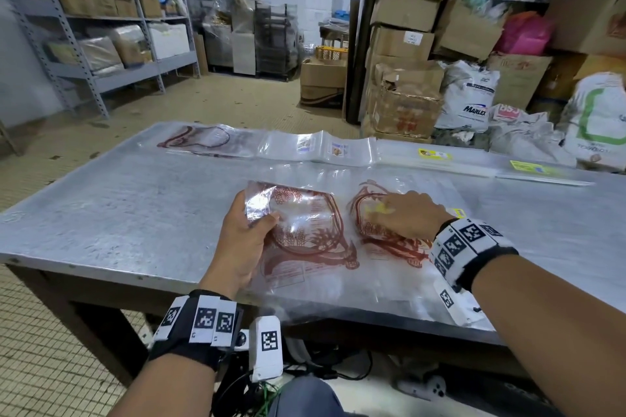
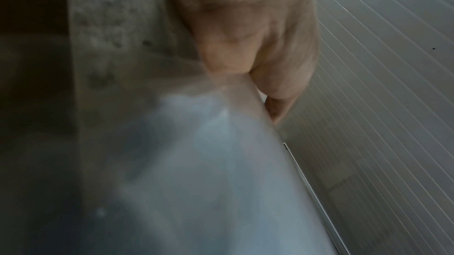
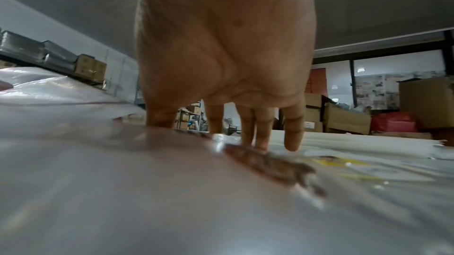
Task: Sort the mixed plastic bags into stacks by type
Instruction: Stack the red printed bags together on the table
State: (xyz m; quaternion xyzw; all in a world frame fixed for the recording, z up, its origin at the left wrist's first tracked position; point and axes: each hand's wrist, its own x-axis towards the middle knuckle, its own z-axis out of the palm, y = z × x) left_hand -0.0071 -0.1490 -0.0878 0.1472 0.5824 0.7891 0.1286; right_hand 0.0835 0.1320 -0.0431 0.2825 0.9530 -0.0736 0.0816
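**Bag sorting at the metal table: hands and stock positions**

At the near edge of the grey metal table [image 1: 118, 213], a loose spread of clear plastic bags lies in front of the person. Landmark for this report: the clear plastic bag with a red-brown wheat print [image 1: 305, 223], near the middle of that spread.

Left hand [image 1: 242, 240]: gripping the left edge of the wheat-print bag, thumb on top and fingers beneath, the held edge lifted off the table. The left wrist view is blurred; it shows curled fingers [image 2: 245, 45] closed on a clear film and little else.

Right hand [image 1: 403, 213]: flat and unclenched, palm down, to the right of the landmark bag. It rests on a second clear bag with the same red-brown print [image 1: 382, 240]. The right wrist view shows straight fingertips [image 3: 260, 138] touching the plastic.

Beyond the landmark bag, along the far edge of the table, a row of bags lies side by side:
- far left, a red-brown printed clear bag [image 1: 206, 140];
- beside it, clear bags with small picture labels [image 1: 321, 147];
- further right, clear bags with yellow labels [image 1: 437, 155].

Behind the table, to the right of the landmark bag, brown cardboard boxes [image 1: 406, 20] and white sacks [image 1: 469, 101] are stacked. To the left stands grey metal shelving [image 1: 101, 17] loaded with boxes.
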